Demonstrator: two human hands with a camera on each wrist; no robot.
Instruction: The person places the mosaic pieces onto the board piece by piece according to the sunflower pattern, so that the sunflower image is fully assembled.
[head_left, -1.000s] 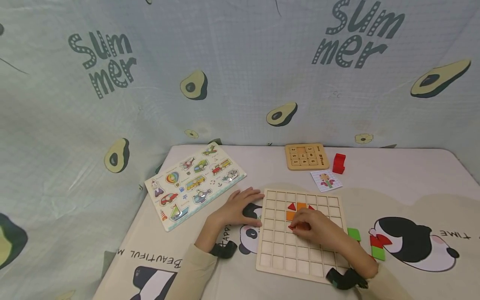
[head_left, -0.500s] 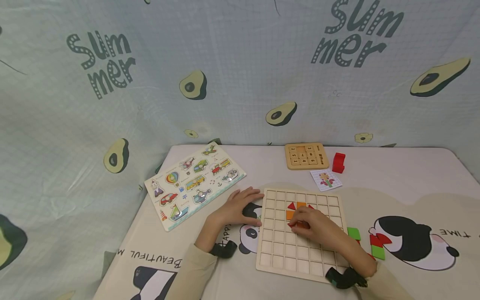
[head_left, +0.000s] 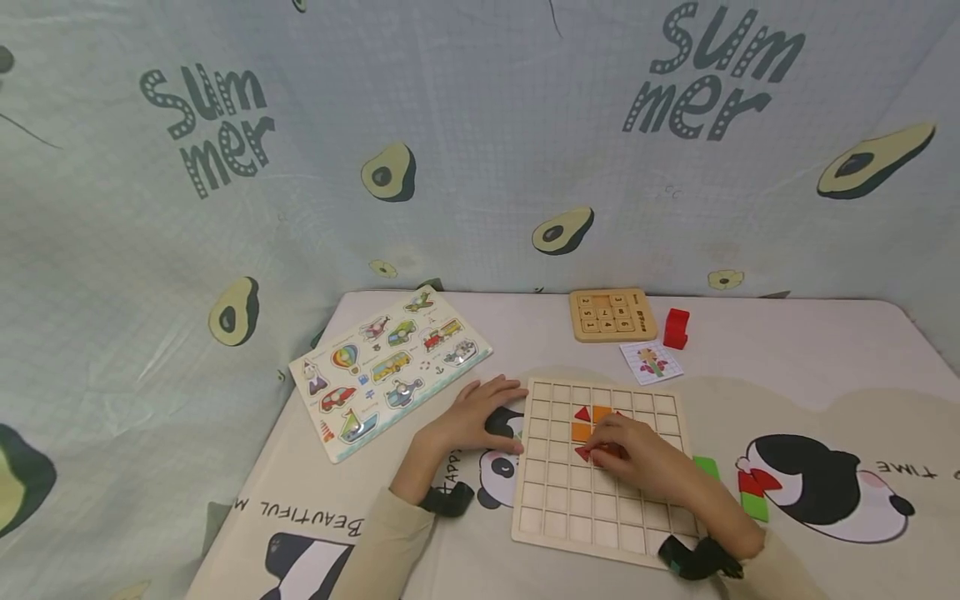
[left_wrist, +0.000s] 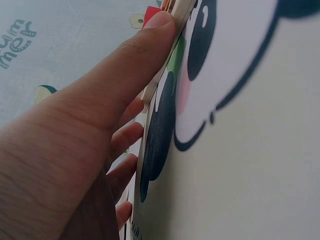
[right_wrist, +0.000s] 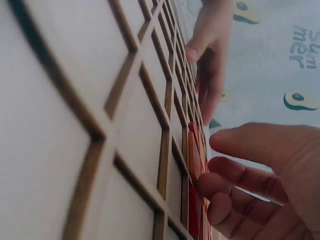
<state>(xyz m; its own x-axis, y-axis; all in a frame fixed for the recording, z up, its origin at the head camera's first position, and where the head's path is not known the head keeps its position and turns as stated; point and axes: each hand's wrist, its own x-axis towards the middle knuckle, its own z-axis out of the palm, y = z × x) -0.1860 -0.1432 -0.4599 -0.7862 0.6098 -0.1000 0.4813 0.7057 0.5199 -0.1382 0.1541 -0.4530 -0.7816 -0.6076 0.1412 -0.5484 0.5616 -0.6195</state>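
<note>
A wooden grid board (head_left: 555, 525) lies on the table. My left hand (head_left: 476, 421) rests by its left edge, fingers spread; the thumb (left_wrist: 155, 30) touches the edge in the left wrist view. Over the board's middle is my right hand (head_left: 633, 454), its fingertips at the laid pieces and a small gap between thumb and forefinger in the right wrist view. Left of those fingertips lies a red triangle (head_left: 582, 452). Above it are an orange square (head_left: 581, 432), another orange square (head_left: 602, 413) and a red triangle (head_left: 582, 413). My right hand partly covers further red pieces.
Green pieces (head_left: 707, 467) lie right of the board, partly behind my right forearm. Farther back are a flower picture card (head_left: 651, 362), a red block (head_left: 676, 328) and a wooden number puzzle (head_left: 613, 315). A picture puzzle board (head_left: 390, 367) lies at the left.
The right fingertips have shifted slightly right, so more of the red triangle beside them shows. The left hand has stayed in place.
</note>
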